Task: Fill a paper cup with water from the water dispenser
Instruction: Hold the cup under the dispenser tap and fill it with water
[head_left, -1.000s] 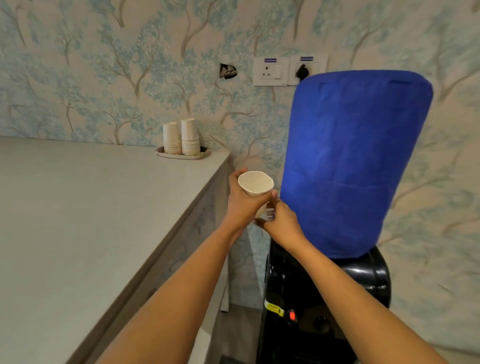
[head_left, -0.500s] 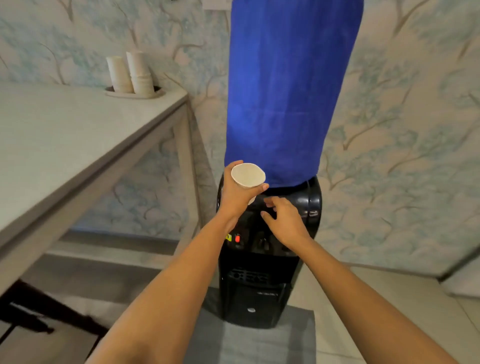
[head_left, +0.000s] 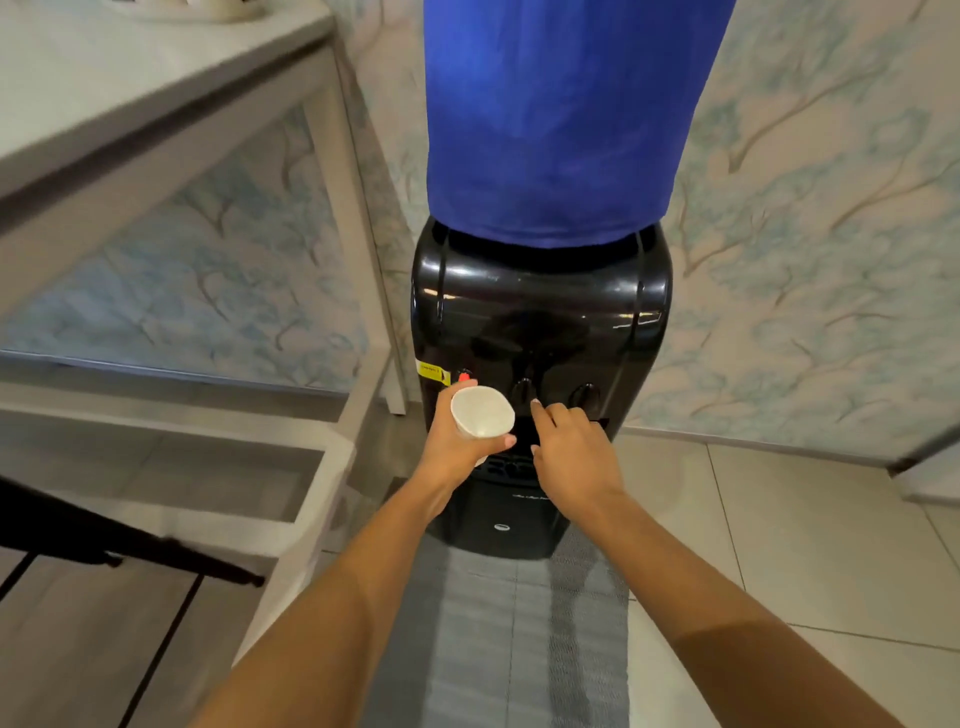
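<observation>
A black water dispenser (head_left: 540, 306) stands against the wall, its bottle under a blue cover (head_left: 561, 119). My left hand (head_left: 452, 441) grips a white paper cup (head_left: 483, 413), which looks empty, in front of the dispenser's left tap, near a red light (head_left: 464, 375). My right hand (head_left: 574, 457) holds nothing; its fingers are apart and the index finger points at the middle tap (head_left: 523, 389). A third tap (head_left: 587, 395) sits further right. The drip tray is mostly hidden behind my hands.
A pale table (head_left: 156, 104) with a leg (head_left: 358, 249) stands close to the left of the dispenser. A grey mat (head_left: 498, 639) lies on the tiled floor in front. A dark bar (head_left: 130, 540) crosses the lower left. Patterned wallpaper is behind.
The view has tilted down, from the tabletop and cup stack to the dispenser's taps. Both hands have lowered from beside the blue cover to tap height, the cup still held.
</observation>
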